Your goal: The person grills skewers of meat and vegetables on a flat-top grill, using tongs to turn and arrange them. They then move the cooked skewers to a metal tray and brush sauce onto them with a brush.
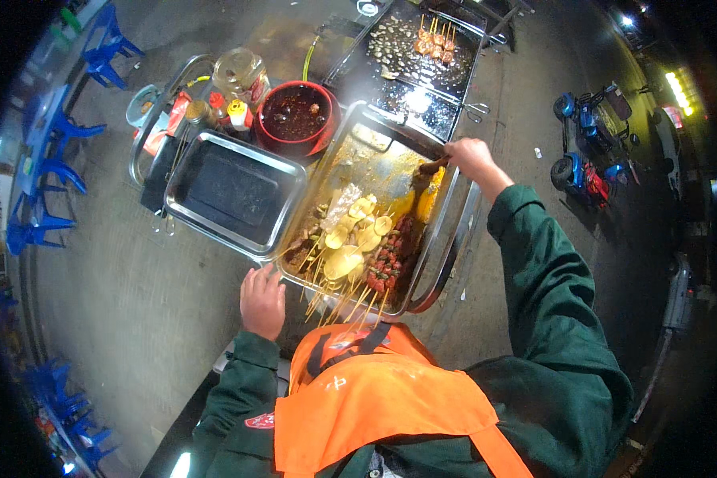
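My right hand (475, 158) is closed at the far right rim of a deep steel tray (342, 140), around a dark brown item (435, 166) that reaches over the oily tray bottom; what it is I cannot tell. My left hand (263, 302) holds nothing, its fingers extended at the tray's near left corner. Inside the tray lie skewers of yellow slices (343, 261) and, to their right, skewers of red meat chunks (385, 263). Their bare sticks (334, 305) poke over the near rim towards my orange apron (382, 394).
Left of the deep tray sits a shallower steel tray (233, 194). Behind it stand a red pot of dark sauce (294, 116), bottles (239, 115) and a clear jar (239, 69). Meat skewers (436, 46) lie on a wet black griddle (388, 66) beyond. A blue vehicle (591, 137) is parked at right.
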The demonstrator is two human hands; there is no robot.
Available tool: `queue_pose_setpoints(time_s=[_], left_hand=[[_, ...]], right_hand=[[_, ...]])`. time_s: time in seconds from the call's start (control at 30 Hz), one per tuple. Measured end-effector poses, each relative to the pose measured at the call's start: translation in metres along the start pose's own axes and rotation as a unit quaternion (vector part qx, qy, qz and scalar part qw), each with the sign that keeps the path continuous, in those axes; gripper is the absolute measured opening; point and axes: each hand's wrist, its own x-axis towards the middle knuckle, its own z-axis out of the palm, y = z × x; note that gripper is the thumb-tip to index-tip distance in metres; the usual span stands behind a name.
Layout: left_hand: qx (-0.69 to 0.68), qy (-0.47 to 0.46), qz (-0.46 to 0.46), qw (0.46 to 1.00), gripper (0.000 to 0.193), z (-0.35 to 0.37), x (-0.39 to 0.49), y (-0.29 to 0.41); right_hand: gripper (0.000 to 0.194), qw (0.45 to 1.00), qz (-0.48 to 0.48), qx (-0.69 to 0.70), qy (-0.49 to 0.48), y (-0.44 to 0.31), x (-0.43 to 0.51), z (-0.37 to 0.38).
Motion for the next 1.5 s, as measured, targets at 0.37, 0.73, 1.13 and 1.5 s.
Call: queue_pose_setpoints(time_s=[0.37,0.73,1.13,1.5], left_hand=[[-0.032,-0.014,0.001,0.999,0.026,0.01,0.014,0.047],[-0.13,-0.073,0.102,0.984,0.024,0.016,0.055,-0.006],[-0.102,-0.136,0.18,0.969,0.018,0.015,0.058,-0.047],[-0.011,-0.155,0.154,0.976,0.018,0.042,0.05,-0.023]], right_hand=[[0.016,0.932,0.029,0.326,0.156,-0.053,-0.007,0.003],[0.021,0.646,0.052,0.707,0.283,-0.226,0.114,-0.048],[0.022,0.789,0.079,0.516,0.324,-0.255,0.116,-0.083],[0.022,0.617,0.171,0.705,0.305,-0.255,0.034,-0.055]])
